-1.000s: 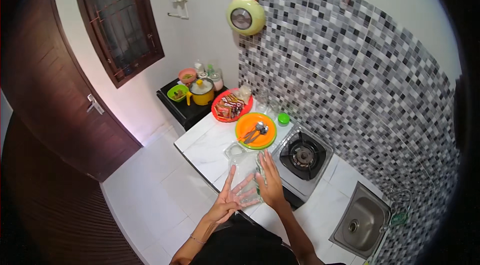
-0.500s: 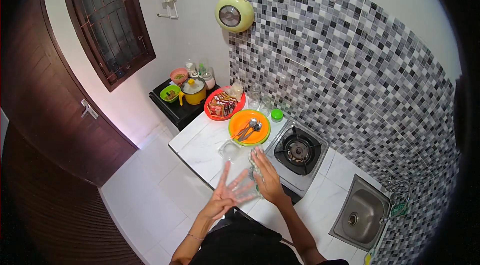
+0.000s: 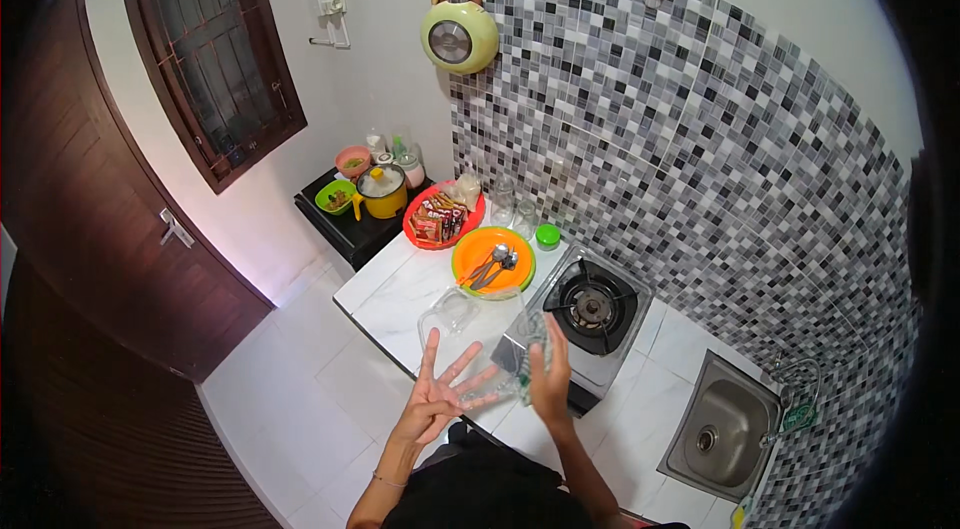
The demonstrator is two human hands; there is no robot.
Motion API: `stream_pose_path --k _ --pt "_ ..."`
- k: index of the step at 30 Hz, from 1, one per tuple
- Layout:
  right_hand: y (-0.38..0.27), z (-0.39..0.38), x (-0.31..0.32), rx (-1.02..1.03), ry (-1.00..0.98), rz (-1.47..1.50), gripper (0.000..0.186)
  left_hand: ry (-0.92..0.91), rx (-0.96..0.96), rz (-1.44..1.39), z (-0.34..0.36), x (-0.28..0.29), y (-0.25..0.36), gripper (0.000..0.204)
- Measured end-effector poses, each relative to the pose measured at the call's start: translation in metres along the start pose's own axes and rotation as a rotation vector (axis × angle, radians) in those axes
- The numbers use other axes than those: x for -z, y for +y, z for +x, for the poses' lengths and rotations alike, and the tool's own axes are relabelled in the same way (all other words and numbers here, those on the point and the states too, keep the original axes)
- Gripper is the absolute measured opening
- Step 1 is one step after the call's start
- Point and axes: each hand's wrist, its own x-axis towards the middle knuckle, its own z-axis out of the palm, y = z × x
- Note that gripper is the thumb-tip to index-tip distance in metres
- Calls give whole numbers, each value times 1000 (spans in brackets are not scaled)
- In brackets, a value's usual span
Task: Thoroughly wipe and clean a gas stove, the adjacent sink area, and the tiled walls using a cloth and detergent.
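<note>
My left hand (image 3: 434, 398) is open over the counter's front edge, palm up, fingers spread, thumb bent across the palm. My right hand (image 3: 550, 382) is open to its right, fingers fairly straight, against crumpled clear plastic with green markings (image 3: 522, 384); whether it grips this is unclear. The plastic reaches toward my left fingertips, its shape hard to make out. A clear plastic piece (image 3: 452, 314) lies on the white counter (image 3: 375, 284) beyond my left hand. An orange plate (image 3: 477, 256) on a green one, holding cutlery, and a gas stove (image 3: 592, 306) sit beyond my hands.
A steel sink (image 3: 715, 424) is at right. Behind stand a red tray of packets (image 3: 440, 224), glass jars (image 3: 502, 209), a green-lidded jar (image 3: 547, 237), and a yellow pot (image 3: 381, 197) with bowls on a black surface. Pans (image 3: 460, 34) hang on the wall; a door (image 3: 120, 179) is left.
My view has shifted slightly. My left hand's fingers have spread wider. My right hand has tilted more upright, its fingers less flat over the plastic.
</note>
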Motion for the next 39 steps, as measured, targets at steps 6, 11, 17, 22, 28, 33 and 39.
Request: stream_pose_path --k 6,11,17,22,28,33,39 --pt "-5 6 28 -282 -127 247 16 19 21 7 12 23 -15 110" --pt "-25 8 33 80 69 -86 23 348 140 292 16 25 -9 84" --pt "-35 -15 29 664 -416 -204 57 206 134 -261 27 13 23 77" --pt "-41 -27 16 341 -419 54 47 29 8 -28 37 -3 22 71" --pt "-56 -21 -23 339 -367 19 65 93 -38 -40 37 -26 -40 62" --pt "-36 23 -25 363 -149 -261 43 174 73 261 26 -21 -47 76" --pt "-36 44 -20 295 78 -44 20 35 -3 487 16 -14 -56 83"
